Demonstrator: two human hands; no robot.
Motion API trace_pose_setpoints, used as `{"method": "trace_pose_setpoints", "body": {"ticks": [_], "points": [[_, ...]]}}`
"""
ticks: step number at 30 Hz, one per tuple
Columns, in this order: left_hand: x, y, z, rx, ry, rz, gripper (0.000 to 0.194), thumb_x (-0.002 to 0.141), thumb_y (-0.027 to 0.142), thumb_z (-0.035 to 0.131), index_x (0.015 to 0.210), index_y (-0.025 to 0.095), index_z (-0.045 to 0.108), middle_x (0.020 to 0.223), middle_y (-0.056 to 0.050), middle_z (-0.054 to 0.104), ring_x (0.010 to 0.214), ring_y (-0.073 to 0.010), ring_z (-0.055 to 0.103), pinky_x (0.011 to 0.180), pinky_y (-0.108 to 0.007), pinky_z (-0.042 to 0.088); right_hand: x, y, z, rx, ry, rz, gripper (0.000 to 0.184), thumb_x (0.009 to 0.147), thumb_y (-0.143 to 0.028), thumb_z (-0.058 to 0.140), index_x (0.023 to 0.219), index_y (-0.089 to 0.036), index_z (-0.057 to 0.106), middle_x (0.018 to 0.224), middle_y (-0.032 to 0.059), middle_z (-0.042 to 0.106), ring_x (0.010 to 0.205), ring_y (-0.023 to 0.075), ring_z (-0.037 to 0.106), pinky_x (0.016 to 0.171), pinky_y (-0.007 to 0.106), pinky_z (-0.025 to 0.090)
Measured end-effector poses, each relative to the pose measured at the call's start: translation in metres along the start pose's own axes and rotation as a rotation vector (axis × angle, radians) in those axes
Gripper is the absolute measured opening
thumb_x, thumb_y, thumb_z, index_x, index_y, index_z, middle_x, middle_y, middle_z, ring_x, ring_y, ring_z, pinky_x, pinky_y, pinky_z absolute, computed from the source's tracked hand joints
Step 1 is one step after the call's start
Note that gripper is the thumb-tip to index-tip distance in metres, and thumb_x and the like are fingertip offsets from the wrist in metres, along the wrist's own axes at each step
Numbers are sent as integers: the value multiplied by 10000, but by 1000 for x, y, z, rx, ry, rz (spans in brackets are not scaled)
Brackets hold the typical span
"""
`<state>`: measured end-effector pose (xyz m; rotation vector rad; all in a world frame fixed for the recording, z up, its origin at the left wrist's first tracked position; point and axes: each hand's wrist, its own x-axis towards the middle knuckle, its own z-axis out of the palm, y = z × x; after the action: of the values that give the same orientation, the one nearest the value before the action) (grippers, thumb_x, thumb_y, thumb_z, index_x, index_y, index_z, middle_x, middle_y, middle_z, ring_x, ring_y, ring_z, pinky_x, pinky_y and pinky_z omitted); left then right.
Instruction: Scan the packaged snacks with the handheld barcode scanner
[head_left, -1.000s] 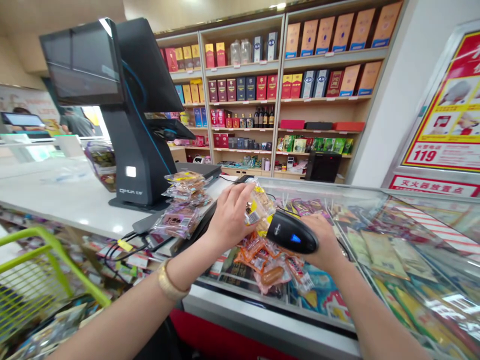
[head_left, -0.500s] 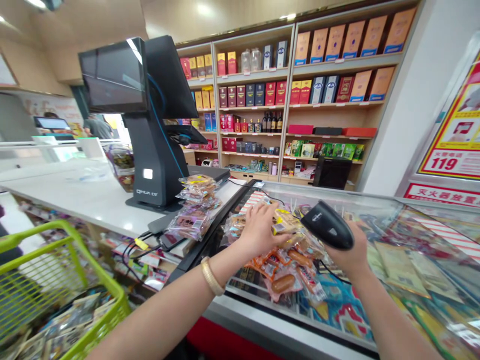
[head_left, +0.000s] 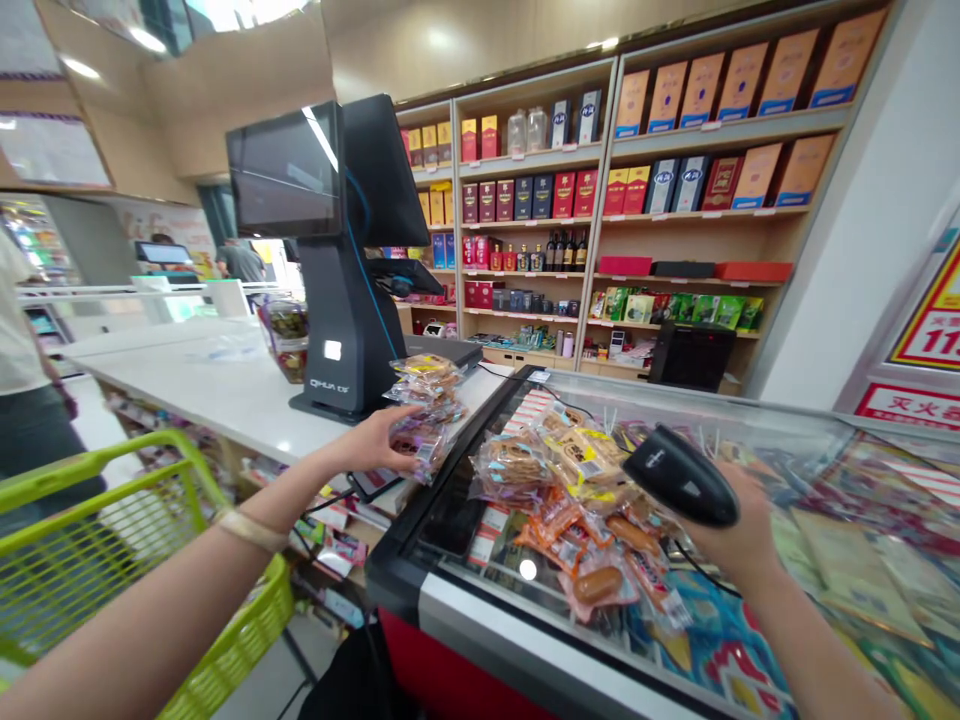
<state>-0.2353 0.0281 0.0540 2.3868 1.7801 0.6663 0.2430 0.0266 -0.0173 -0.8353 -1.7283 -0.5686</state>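
My left hand (head_left: 380, 442) reaches over the counter with thumb and fingers apart, at the near side of a stack of clear-wrapped snack packets (head_left: 426, 395). Its fingertips meet the lower packets; no firm grip shows. My right hand (head_left: 739, 525) is wrapped round a black handheld barcode scanner (head_left: 681, 475), whose head points left over the glass-topped case. Below the scanner's head lies a loose pile: flat wrapped snacks (head_left: 514, 465), yellow-labelled packets (head_left: 585, 455), and orange-wrapped sausages (head_left: 559, 515). One plump sausage pack (head_left: 596, 585) lies nearest me.
A dark till with screens (head_left: 337, 330) stands on the white counter (head_left: 172, 385), behind the stack. The green shopping basket (head_left: 259, 600) is at lower left. A phone-like dark slab (head_left: 454, 525) lies on the glass. Boxed goods fill the back shelves (head_left: 600, 210). A person (head_left: 34, 370) stands at far left.
My left hand has moved left from the pile on the glass to the stack on the counter. My right hand still holds the scanner over the pile. The view has turned slightly left.
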Motion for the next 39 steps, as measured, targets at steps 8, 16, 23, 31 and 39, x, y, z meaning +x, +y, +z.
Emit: {"method": "trace_pose_setpoints", "body": {"ticks": [8,16,23,31,39], "points": [[12,-11,-11,72,-202,35,952,470,407,787,1355,210,494,1413,-111,521,1287,-291,495,1093,-391,344,-2,2,1,31,-39,-8,221,742,-433,625,834,-232,620,722,44,670,644,241,637,603,377,504],[16,1,-16,323,-200,23,829,458,424,769,1251,260,591,1303,-93,617,1234,-316,530,1081,-407,331,1,0,-2,33,-61,-53,221,769,-448,607,818,-234,621,731,51,672,657,237,640,602,364,494],[15,55,-31,460,67,188,752,505,408,752,1227,267,596,1244,-89,612,1214,-322,499,1104,-465,257,15,-18,-7,58,-117,-85,227,788,-450,598,837,-229,622,700,38,656,625,216,612,589,350,447],[27,147,-26,569,181,481,684,594,389,740,1237,236,565,1227,-88,582,1247,-305,429,1134,-461,170,22,-40,-7,135,-275,-63,342,792,-549,615,784,-210,576,696,18,632,636,175,571,665,340,355],[40,184,-12,646,156,646,717,607,419,762,1241,165,542,1256,-123,570,1276,-306,390,1129,-437,160,22,-42,-5,161,-347,2,328,759,-523,652,820,-204,611,712,22,645,670,180,580,686,328,314]]}}
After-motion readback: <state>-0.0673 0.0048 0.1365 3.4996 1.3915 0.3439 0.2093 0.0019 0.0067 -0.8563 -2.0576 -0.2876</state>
